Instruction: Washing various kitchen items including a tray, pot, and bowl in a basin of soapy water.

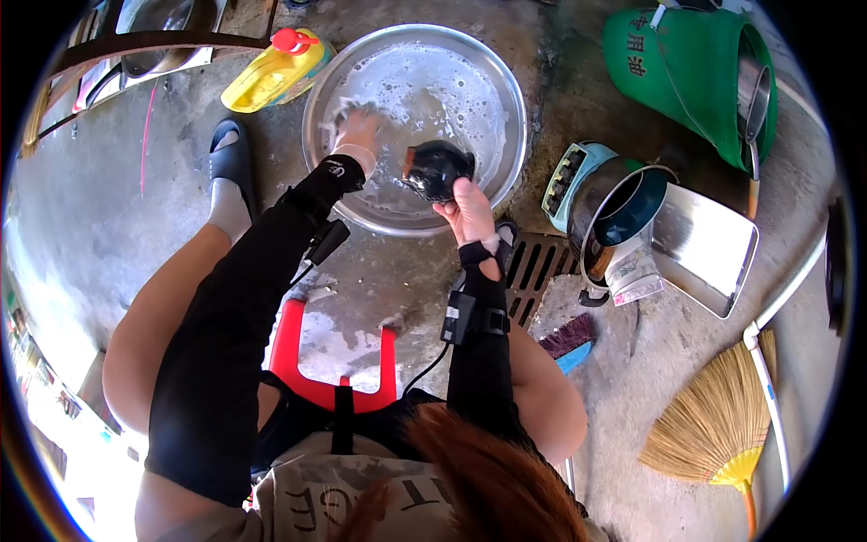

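Note:
A wide steel basin [314, 126] of foamy, cloudy water stands on the concrete floor in front of me. My left hand [358, 135] dips into its left side, fingers blurred by suds and water; whether they hold anything is hidden. My right hand [465, 212] grips a wet, glossy black object [438, 167] with a brownish piece on its left, held over the basin’s right part; I cannot make out what it is. Beside the basin at upper left is a yellow detergent bottle [262, 81] with a red cap.
Right: green bucket [650, 63], ladle [754, 108], light-blue appliance [564, 181], pots [601, 226], steel tray [700, 248], drain grate [533, 280], brush [564, 343], straw broom [704, 415], white pipe [768, 316]. Below me sits a red plastic stool [289, 334]. A rack [99, 50] with pans is upper left.

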`<state>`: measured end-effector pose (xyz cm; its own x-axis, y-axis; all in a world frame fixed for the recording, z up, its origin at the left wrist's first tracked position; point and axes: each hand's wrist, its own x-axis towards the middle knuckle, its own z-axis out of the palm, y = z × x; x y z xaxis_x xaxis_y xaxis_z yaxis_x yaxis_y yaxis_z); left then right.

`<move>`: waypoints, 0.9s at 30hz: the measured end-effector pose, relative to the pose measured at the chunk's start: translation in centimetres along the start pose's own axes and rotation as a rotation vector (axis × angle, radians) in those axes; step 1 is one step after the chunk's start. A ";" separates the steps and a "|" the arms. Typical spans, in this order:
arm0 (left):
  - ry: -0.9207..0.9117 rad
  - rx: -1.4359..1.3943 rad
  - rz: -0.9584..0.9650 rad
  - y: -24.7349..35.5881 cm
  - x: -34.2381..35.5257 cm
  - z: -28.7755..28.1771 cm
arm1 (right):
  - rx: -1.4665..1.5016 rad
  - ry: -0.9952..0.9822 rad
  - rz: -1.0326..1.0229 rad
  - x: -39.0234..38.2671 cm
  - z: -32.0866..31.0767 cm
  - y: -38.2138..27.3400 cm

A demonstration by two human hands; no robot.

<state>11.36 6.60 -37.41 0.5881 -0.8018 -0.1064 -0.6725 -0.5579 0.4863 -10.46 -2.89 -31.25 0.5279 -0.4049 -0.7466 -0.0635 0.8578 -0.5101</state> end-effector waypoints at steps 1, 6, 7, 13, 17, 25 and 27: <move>-0.263 -0.116 -0.167 -1.7 -0.3 -0.2 | -0.150 0.035 -0.047 0.6 2.1 0.0; -0.215 -0.746 -0.561 2.2 -2.3 -1.6 | -0.606 0.160 -0.160 0.6 3.4 -0.2; -0.154 -0.653 -0.521 6.5 -2.3 -3.7 | -0.653 0.193 -0.207 -0.2 2.5 -0.9; -0.075 -0.322 -0.192 13.2 -3.8 -8.7 | -0.935 0.152 -0.297 -2.5 7.8 -3.0; -0.044 -0.613 -0.381 10.4 0.4 -10.0 | -0.927 0.157 -0.353 -5.5 10.8 -3.0; 0.335 -0.439 0.130 16.9 -5.7 -14.9 | -0.876 0.198 -0.464 -8.9 10.6 -5.6; 0.369 -0.414 0.151 17.7 -5.8 -15.4 | -0.921 0.241 -0.480 -9.3 9.7 -6.3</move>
<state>2.99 4.66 -14.78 0.6667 -0.6970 0.2642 -0.5731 -0.2526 0.7796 -6.71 -1.46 -16.95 0.4924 -0.7754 -0.3952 -0.5627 0.0628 -0.8243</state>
